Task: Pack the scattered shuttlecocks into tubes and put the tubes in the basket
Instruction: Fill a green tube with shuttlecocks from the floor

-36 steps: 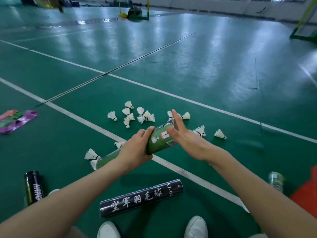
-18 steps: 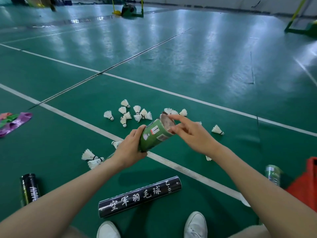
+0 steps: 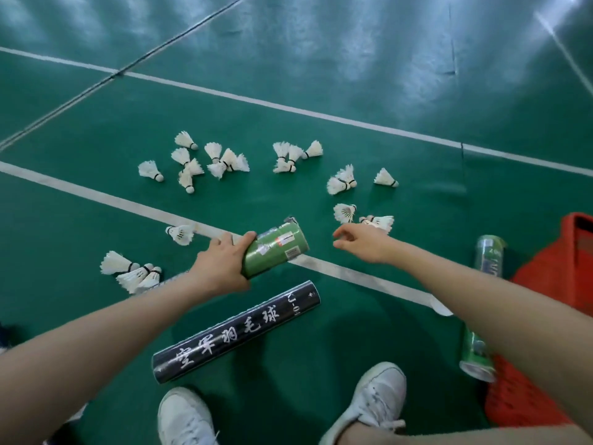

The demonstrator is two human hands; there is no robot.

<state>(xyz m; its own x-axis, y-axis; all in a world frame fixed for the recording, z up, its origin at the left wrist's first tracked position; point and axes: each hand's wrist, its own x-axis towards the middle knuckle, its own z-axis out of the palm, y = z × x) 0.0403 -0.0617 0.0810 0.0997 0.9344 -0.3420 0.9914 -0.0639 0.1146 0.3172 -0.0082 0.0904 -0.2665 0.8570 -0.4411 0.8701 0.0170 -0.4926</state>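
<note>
**On the Court Floor: One Tube in Hand, Shuttlecocks Loose**

On the green court floor (image 3: 353, 75), which is crossed by white lines, a red basket (image 3: 552, 284) stands at the right side, close to the person. A black tube (image 3: 237, 332) with white lettering lies flat on the near part of the court floor, just ahead of two white shoes (image 3: 375, 399). A clear tube with green print (image 3: 489, 255) lies just beside the basket, its middle hidden by the right forearm. The green tube (image 3: 276, 252) is off the court floor, tilted over the nearer white line with its far end pointing up and to the right. The left hand (image 3: 221, 264) grasps this tube around its lower half. The right hand (image 3: 362, 242) is apart from the tube, to its right, with fingers released and loosely curled, holding nothing. One shuttlecock (image 3: 380, 222) lies just beyond its knuckles. The other shuttlecocks (image 3: 221, 159) lie scattered in small clusters between the two white lines, with a few more left of the left hand.
</note>
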